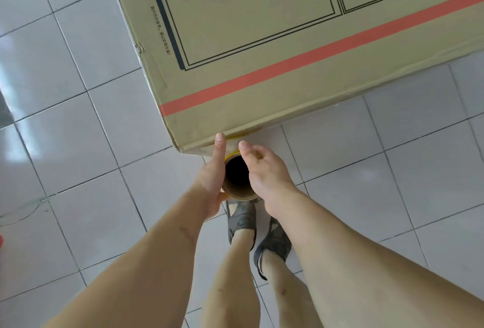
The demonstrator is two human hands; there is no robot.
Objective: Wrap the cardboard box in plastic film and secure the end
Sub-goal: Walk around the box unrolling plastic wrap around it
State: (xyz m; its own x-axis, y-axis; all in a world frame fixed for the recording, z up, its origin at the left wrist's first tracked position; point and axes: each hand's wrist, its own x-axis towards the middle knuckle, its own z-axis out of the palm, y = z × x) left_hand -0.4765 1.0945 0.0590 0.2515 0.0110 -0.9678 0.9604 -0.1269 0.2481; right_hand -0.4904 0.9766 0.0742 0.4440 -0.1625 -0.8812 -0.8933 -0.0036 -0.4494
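A large brown cardboard box (262, 39) with a red stripe and black printed outlines stands on the tiled floor, filling the upper middle and right. Just below its near corner I look down the hollow cardboard core of a plastic film roll (237, 177), held upright. My left hand (212, 183) grips the roll's left side, thumb pointing up toward the box edge. My right hand (267, 173) grips the right side, thumb over the rim. A thin stretch of clear film seems to run from the roll to the box's lower edge.
White floor tiles (78, 144) with dark grout surround the box. My two feet in grey shoes (242, 219) stand directly under the roll, close to the box's near corner. A dark object sits at the far left edge.
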